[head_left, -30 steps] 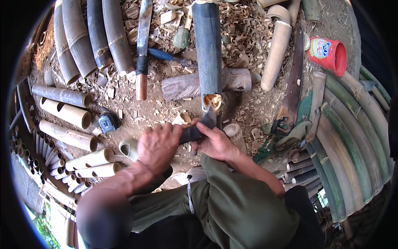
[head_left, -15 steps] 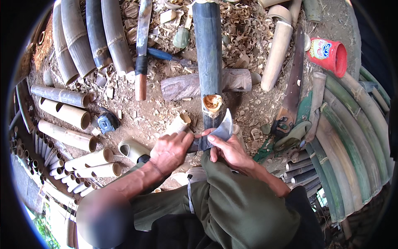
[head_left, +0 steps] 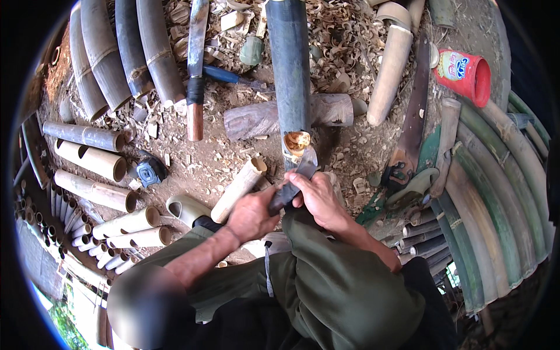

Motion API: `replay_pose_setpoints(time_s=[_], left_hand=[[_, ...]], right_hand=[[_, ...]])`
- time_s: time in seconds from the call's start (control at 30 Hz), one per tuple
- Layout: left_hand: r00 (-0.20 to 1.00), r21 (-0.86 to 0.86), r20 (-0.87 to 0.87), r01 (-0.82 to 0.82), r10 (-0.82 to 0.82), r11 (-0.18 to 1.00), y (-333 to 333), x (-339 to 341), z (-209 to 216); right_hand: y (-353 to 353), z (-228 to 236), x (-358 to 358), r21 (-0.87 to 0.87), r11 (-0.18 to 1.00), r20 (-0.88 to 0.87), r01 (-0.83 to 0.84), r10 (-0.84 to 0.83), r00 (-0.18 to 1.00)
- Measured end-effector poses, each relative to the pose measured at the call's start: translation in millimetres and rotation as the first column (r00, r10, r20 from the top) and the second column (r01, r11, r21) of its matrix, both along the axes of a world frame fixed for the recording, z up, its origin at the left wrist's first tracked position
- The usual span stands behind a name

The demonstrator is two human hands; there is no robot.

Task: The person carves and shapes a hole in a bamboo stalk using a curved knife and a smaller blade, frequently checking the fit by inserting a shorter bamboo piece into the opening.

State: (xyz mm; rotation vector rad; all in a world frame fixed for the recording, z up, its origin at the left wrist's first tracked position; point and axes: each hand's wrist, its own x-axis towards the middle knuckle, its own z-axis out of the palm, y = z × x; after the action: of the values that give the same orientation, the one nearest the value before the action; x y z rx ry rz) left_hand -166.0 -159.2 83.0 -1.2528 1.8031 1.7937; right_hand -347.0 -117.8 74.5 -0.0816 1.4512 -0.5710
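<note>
- Grey metal gleams on the knife (head_left: 307,162), just below the middle of the view, slanting from its dark handle at seven o'clock to its tip at one.
- Left hand (head_left: 251,213): fingers closed round the handle.
- Right hand (head_left: 319,197): narrow grip, thumb pressed on the blade near the handle; its fingers are partly hidden.
- Dark bamboo pole (head_left: 291,70): at twelve o'clock from the knife, its hollowed near end beside the blade; whether they touch, I cannot tell.
- Log (head_left: 251,121): crosswise under the pole.
- Pale bamboo tube (head_left: 236,192): at nine o'clock, near the left hand.
- Farther out: machete (head_left: 196,87) towards ten, tape measure (head_left: 150,171) at nine, saw (head_left: 415,119) and red container (head_left: 458,74) at two.
</note>
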Motion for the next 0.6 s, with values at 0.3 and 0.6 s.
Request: replay_pose_setpoints(time_s=[0.3,0.6], left_hand=[[0.932,0.112,0.084,-0.361,0.353,0.926,47,-52,-1],[0.937,-0.408,0.277,0.317,-0.215,0.856,-82,9,14]], right_hand=[[4,0,-4,-0.04,0.831,-0.543,-0.555,0.448,0.71],[-40,-4,33,-0.137,0.937,0.383,0.321,-0.249,0.89]])
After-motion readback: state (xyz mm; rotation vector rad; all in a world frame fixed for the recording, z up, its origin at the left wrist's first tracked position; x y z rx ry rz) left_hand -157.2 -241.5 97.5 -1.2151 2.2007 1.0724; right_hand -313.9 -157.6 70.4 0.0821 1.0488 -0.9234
